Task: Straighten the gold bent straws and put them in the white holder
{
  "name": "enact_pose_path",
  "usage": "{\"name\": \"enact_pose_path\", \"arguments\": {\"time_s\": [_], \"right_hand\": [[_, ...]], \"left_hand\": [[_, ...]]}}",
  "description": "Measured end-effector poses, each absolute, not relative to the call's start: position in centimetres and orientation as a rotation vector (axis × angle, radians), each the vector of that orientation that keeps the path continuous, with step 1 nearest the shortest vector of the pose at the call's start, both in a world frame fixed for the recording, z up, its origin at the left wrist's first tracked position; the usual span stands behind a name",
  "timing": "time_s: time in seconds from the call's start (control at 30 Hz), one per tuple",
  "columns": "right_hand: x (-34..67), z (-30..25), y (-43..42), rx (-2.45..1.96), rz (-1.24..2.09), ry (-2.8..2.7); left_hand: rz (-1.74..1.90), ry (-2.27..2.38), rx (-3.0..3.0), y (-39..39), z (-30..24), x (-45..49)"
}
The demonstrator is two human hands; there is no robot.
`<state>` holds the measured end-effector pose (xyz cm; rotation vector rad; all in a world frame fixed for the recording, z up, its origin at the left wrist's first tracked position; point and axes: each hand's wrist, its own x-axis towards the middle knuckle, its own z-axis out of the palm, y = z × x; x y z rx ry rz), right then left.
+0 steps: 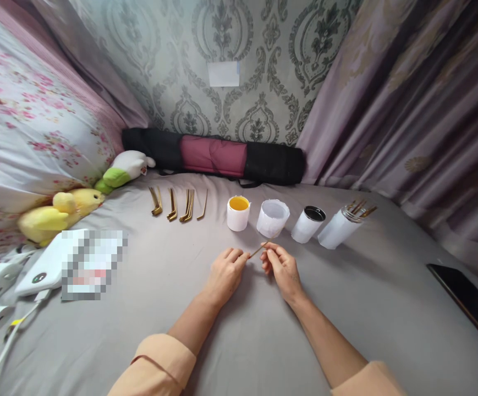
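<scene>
Both my hands rest on a grey bedsheet [346, 308] and pinch one thin golden stick [258, 251] between them. My left hand [226, 274] grips its near end with closed fingers. My right hand [282, 268] pinches the far end. Just beyond stand four white cups: one with a yellow inside [238, 213], a wider translucent one [272, 218], a tilted one with a dark opening [308, 224], and a tilted one holding several golden sticks [341, 225]. Bent golden sticks [176, 205] lie in small groups to the left of the cups.
A black and maroon long bag [214, 154] lies along the patterned wall. Plush toys [69, 209] sit at the left by a floral pillow. A white power bank [43, 269], a power strip and cables lie at the left. A dark phone [467, 300] lies at the right.
</scene>
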<state>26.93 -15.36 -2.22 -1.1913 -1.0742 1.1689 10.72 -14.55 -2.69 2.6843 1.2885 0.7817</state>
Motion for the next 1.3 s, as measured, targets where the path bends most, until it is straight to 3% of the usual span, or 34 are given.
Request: {"name": "enact_pose_path", "arguments": {"time_s": [0.83,1.3], "right_hand": [[26.8,-2.5,-15.2,-1.218,1.148,-1.012],[26.9,-2.5,-15.1,-1.255,1.118,-0.977]], "left_hand": [[0.801,1.265,2.623,-14.6,-2.6,11.0],[1.109,1.265,2.143,-14.2,-3.6,10.9]]}}
